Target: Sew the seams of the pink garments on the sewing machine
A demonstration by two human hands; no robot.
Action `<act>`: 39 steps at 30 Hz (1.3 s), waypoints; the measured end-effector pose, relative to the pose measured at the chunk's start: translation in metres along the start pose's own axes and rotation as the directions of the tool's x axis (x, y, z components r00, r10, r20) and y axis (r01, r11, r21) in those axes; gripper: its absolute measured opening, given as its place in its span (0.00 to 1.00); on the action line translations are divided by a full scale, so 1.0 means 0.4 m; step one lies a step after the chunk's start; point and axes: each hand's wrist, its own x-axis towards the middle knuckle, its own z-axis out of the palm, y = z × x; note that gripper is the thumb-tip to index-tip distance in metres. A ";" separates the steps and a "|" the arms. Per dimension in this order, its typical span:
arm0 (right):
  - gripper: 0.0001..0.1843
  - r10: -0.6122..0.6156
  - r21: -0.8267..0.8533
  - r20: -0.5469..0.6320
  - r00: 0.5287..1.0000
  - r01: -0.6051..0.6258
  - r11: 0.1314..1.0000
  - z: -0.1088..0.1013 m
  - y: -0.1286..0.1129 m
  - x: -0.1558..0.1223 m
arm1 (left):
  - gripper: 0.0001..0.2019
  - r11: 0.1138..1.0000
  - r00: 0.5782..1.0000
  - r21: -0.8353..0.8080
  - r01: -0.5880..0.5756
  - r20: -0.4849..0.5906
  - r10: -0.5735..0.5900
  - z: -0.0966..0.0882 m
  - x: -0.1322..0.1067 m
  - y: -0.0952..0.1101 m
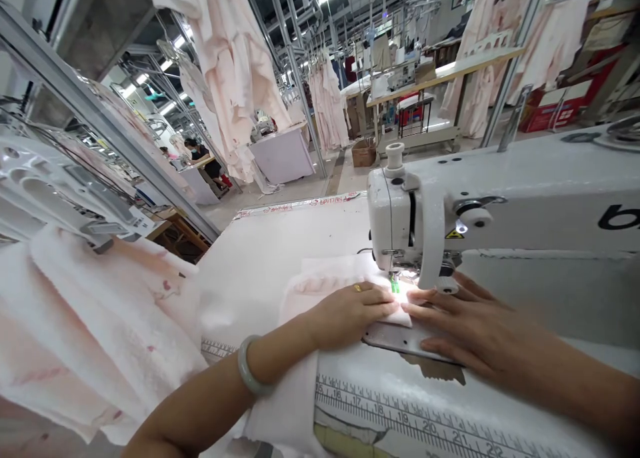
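Observation:
A white sewing machine [400,211] stands in front of me, its lit needle area over pale pink fabric [300,305]. A green piece [395,287] shows at the presser foot. My left hand [350,311], with a ring and a bangle on the wrist, lies flat on the fabric, its fingertips just left of the foot. On the right, my right hand [480,325] has its fingers stretched out, with the fingertips at the fabric's edge close to the foot. The fabric hangs down over the table's front edge below my left forearm.
A printed measuring tape [400,411] runs along the table's front edge. Pink garments [100,325] hang from a clamp [107,231] at the left. More garments [240,65] hang ahead on rails. A worker [205,161] sits farther back, and a cardboard box [364,153] stands on the floor.

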 end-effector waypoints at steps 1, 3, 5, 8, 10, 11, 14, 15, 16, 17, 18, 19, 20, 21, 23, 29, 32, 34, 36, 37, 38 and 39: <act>0.23 0.007 -0.014 -0.006 1.000 -0.007 1.000 0.000 0.000 0.000 | 0.19 1.000 1.000 -0.013 -0.002 -0.006 0.002 0.002 0.001 -0.010; 0.20 0.021 -0.040 -0.026 0.999 -0.022 0.999 0.002 0.001 0.001 | 0.19 1.000 1.000 -0.030 0.007 0.008 -0.006 0.000 0.007 -0.033; 0.19 0.026 -0.046 -0.049 0.998 -0.028 0.999 0.002 0.004 0.005 | 0.19 0.999 0.999 -0.037 0.015 0.029 -0.014 -0.006 0.015 -0.051; 0.17 0.035 -0.023 -0.077 0.996 -0.037 0.999 -0.002 0.011 0.010 | 0.19 0.999 0.999 -0.040 0.020 0.027 -0.019 -0.011 0.020 -0.060; 0.16 0.049 0.005 -0.081 0.996 -0.048 0.999 -0.004 0.015 0.012 | 0.19 0.999 0.999 -0.043 0.031 0.018 -0.031 -0.010 0.019 -0.058; 0.15 0.057 0.016 -0.067 0.996 -0.056 0.998 -0.004 0.017 0.011 | 0.19 0.998 0.999 -0.048 0.030 0.012 -0.029 -0.009 0.017 -0.057; 0.16 0.053 0.030 -0.040 0.998 -0.052 0.998 -0.004 0.016 0.007 | 0.19 0.998 1.000 -0.063 -0.006 -0.006 0.006 -0.009 0.012 -0.055; 0.18 0.042 0.030 -0.037 0.998 -0.041 0.999 -0.003 0.013 0.006 | 0.19 0.998 1.000 -0.066 -0.020 -0.002 0.020 -0.010 0.012 -0.055; 0.21 0.031 0.031 -0.035 0.999 -0.030 0.999 -0.002 0.010 0.005 | 0.19 0.997 0.999 -0.066 -0.032 0.007 0.033 -0.011 0.012 -0.055; 0.23 0.022 0.034 -0.034 0.999 -0.021 0.999 -0.001 0.006 0.005 | 0.20 0.997 0.999 -0.063 -0.039 0.017 0.040 -0.012 0.012 -0.055; 0.26 0.018 0.039 -0.030 0.999 -0.017 0.999 0.000 0.003 0.005 | 0.20 0.997 0.999 -0.057 -0.044 0.027 0.046 -0.013 0.012 -0.055; 0.27 0.012 0.044 -0.019 1.000 -0.012 0.999 0.001 -0.001 0.006 | 0.20 0.998 0.998 -0.049 -0.049 0.035 0.051 -0.014 0.013 -0.054; 0.28 0.009 0.049 -0.010 1.000 -0.009 0.999 0.002 -0.003 0.007 | 0.20 0.998 0.998 -0.040 -0.051 0.041 0.053 -0.014 0.013 -0.052; 0.28 0.010 0.050 -0.003 1.000 -0.010 0.999 0.004 -0.005 0.008 | 0.20 0.998 0.998 -0.030 -0.049 0.045 0.050 -0.015 0.013 -0.050; 0.27 0.014 0.049 0.010 1.000 -0.015 0.999 0.007 -0.006 0.009 | 0.21 0.999 0.998 -0.021 -0.041 0.047 0.042 -0.016 0.010 -0.047; 0.27 0.040 0.049 0.036 0.999 -0.042 0.998 0.010 -0.007 0.003 | 0.20 0.996 0.996 -0.021 -0.089 -0.009 0.089 -0.018 -0.001 -0.042; 0.23 0.038 0.022 0.028 0.999 -0.039 0.999 0.009 -0.011 0.000 | 0.17 0.995 0.995 0.021 -0.096 -0.019 0.097 -0.016 0.000 -0.036; 0.20 0.040 -0.004 0.007 0.999 -0.040 0.999 0.012 -0.013 -0.003 | 0.16 0.995 0.996 0.051 -0.089 -0.013 0.090 -0.015 0.004 -0.033; 0.20 0.048 -0.032 -0.006 0.999 -0.048 0.998 0.018 -0.012 -0.007 | 0.16 0.995 0.997 0.075 -0.073 -0.009 0.074 -0.014 0.008 -0.032; 0.21 0.057 -0.046 -0.008 0.998 -0.057 0.997 0.022 -0.010 -0.010 | 0.16 0.995 0.998 0.086 -0.057 -0.005 0.058 -0.014 0.011 -0.033; 0.22 0.069 -0.056 -0.008 0.998 -0.069 0.996 0.026 -0.007 -0.013 | 0.16 0.995 0.999 0.096 -0.035 0.002 0.035 -0.015 0.013 -0.033; 0.24 0.083 -0.060 -0.010 0.996 -0.083 0.995 0.029 -0.004 -0.016 | 0.16 0.994 1.000 0.107 -0.007 0.011 0.006 -0.016 0.016 -0.034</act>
